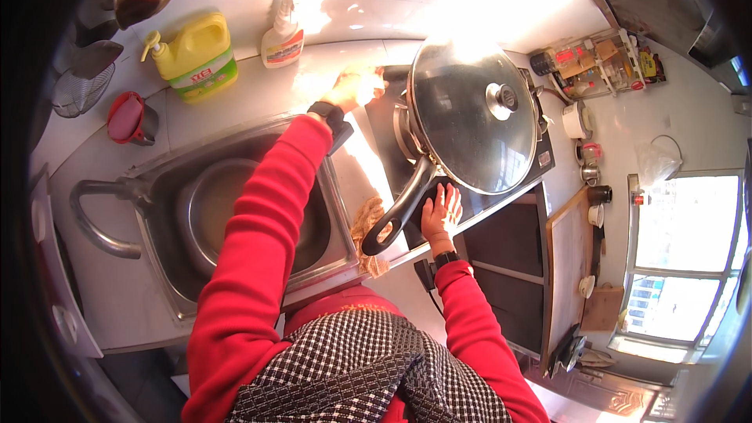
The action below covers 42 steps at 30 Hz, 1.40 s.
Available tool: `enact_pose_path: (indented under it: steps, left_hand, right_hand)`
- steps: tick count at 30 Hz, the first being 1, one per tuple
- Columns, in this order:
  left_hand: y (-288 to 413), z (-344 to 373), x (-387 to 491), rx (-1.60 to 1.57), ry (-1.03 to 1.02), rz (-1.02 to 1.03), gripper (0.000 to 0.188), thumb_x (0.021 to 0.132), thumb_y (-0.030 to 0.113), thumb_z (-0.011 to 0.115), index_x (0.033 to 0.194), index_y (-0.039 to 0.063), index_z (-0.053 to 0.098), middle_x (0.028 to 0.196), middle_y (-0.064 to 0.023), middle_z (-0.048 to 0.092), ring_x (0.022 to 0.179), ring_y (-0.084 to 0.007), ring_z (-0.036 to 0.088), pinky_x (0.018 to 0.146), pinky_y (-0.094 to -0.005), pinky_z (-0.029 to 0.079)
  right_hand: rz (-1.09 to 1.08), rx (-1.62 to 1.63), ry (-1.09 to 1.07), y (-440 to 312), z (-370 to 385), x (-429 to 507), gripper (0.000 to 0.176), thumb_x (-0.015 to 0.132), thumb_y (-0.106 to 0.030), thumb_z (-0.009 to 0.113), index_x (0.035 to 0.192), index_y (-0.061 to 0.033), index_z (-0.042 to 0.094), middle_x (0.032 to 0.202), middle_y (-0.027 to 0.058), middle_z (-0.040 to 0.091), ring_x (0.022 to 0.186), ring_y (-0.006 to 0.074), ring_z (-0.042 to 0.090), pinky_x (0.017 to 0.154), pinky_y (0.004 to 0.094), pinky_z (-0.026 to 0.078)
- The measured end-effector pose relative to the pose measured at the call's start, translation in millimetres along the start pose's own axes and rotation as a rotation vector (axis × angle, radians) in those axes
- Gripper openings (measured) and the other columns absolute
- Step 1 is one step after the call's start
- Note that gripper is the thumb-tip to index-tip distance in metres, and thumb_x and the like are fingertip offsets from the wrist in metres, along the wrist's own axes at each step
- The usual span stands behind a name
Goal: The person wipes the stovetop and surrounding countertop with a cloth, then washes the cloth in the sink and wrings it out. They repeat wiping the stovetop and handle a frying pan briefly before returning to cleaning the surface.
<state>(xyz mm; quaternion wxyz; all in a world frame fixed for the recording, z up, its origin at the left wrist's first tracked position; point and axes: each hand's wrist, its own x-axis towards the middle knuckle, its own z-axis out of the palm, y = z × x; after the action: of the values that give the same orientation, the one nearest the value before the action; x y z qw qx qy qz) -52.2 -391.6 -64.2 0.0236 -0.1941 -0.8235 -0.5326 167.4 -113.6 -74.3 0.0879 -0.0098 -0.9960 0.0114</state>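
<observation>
A frying pan with a long black handle (400, 205) sits on the dark gas stove (543, 155), covered by a glass lid (470, 129) with a round knob. My right hand (442, 211) rests at the stove's front edge, just right of the pan handle, its fingers spread and holding nothing. Beyond the sink corner, my left hand (357, 87) reaches to the left rear edge of the stove. Glare washes over it, so its fingers and anything in them cannot be made out. A crumpled tan cloth (369, 229) lies on the counter beside the end of the pan handle.
Left of the stove is a steel sink (343, 247) with a metal basin (205, 205) and a curved faucet (88, 188). Behind it stand a yellow detergent jug (197, 59), a spray bottle (283, 41) and a red-rimmed cup (132, 120). A spice rack (593, 64) stands beyond the stove.
</observation>
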Motion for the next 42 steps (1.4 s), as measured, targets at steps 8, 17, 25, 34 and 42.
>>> enact_pose_path:
  steps: [8,17,25,34,42]
  left_hand:
    - [6,54,-32,0.554,-0.016,0.102,0.026,0.068,0.019,0.056,0.091,0.011,0.063,0.106,-0.0095,0.058,0.109,-0.0232,0.047,0.101,-0.0370,0.028]
    - [27,123,-101,-0.524,-0.060,-0.036,0.028,0.087,0.027,0.049,0.106,0.006,0.050,0.101,-0.0099,0.054,0.093,-0.0250,0.052,0.078,-0.0342,0.041]
    - [94,137,-182,0.421,-0.001,0.752,0.014,0.065,0.005,0.058,0.079,0.005,0.058,0.091,-0.0102,0.058,0.091,-0.0251,0.054,0.074,-0.0373,0.047]
    - [182,6,-271,-0.177,-0.128,-0.531,0.016,0.074,0.001,0.050,0.084,0.003,0.062,0.074,-0.0055,0.059,0.065,-0.0118,0.058,0.055,-0.0254,0.048]
    - [163,35,-314,0.296,0.051,-0.498,0.016,0.079,0.013,0.055,0.088,0.000,0.060,0.075,0.0002,0.060,0.068,-0.0050,0.052,0.058,-0.0240,0.044]
  right_hand:
    - [0.000,0.007,0.038,-4,-5,2,0.047,0.078,-0.026,0.051,0.119,-0.0057,0.048,0.129,0.0156,0.037,0.123,0.0343,0.030,0.098,0.0468,0.025]
    - [0.018,0.045,0.044,-3,-1,2,0.047,0.079,-0.029,0.049,0.121,-0.0073,0.047,0.130,0.0144,0.039,0.124,0.0349,0.028,0.099,0.0476,0.022]
    - [0.035,0.083,0.059,-2,4,0,0.047,0.081,-0.033,0.048,0.122,-0.0101,0.048,0.132,0.0139,0.037,0.126,0.0332,0.027,0.100,0.0479,0.022]
    - [-0.234,0.785,0.014,-5,-22,-28,0.033,0.079,-0.020,0.057,0.108,-0.0053,0.054,0.106,0.0139,0.055,0.102,0.0289,0.050,0.083,0.0385,0.041]
    - [-0.289,1.346,-0.668,-34,-32,-142,0.042,0.084,-0.024,0.058,0.117,-0.0008,0.047,0.099,0.0134,0.060,0.090,0.0169,0.058,0.077,0.0287,0.045]
